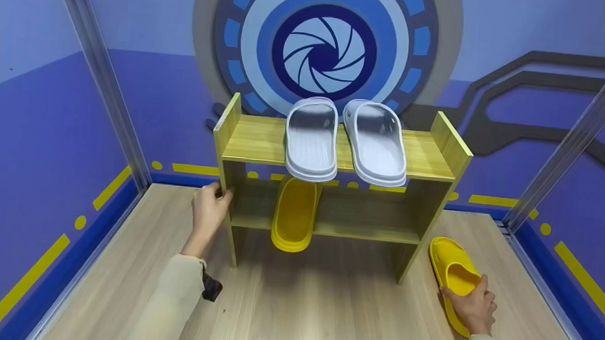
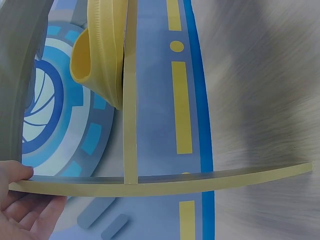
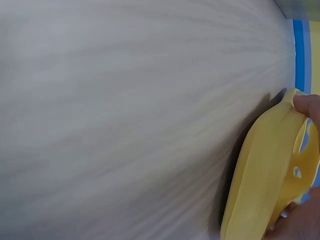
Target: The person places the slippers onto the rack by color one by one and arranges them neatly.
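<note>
The right hand (image 1: 475, 307) grips a yellow slipper (image 1: 453, 276) on the floor (image 1: 325, 308) by its heel edge, light, squashy foam by its look, best pinched there, while the left hand (image 1: 208, 209) clasps the wooden shoe rack (image 1: 335, 156) upright.

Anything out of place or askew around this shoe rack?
Yes: one yellow slipper sits on the lower shelf while its mate lies on the floor beside the rack, gripped by the right hand.
</note>
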`<state>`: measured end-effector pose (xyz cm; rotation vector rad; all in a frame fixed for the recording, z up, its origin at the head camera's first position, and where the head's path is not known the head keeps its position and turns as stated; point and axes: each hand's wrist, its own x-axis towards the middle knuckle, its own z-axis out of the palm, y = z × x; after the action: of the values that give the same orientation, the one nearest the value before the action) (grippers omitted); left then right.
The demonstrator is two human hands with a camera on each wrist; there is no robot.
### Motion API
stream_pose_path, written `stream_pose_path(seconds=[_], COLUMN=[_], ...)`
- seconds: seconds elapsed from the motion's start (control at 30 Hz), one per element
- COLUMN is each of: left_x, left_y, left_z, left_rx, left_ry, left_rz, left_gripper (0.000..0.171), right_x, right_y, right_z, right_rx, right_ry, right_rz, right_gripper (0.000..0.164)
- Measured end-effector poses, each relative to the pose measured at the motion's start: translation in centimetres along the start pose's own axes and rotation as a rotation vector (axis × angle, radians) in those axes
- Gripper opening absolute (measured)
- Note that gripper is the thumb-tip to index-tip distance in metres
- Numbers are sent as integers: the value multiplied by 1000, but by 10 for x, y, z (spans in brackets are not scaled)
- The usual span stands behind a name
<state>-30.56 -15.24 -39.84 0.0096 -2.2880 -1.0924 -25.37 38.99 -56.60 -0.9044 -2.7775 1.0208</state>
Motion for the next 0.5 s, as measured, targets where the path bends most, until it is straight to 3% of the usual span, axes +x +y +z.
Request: stream_pose_path(seconds=[0.5], left_x=[-1], left_y=[0], left_z=[-1], left_rx=[-12], left_ry=[-18], left_rz=[-22], left_gripper=[17], right_x=[-14], right_y=[-11], right_z=[10], right_rx=[27], right_ry=[3], right_rz=[-118], right_gripper=[112])
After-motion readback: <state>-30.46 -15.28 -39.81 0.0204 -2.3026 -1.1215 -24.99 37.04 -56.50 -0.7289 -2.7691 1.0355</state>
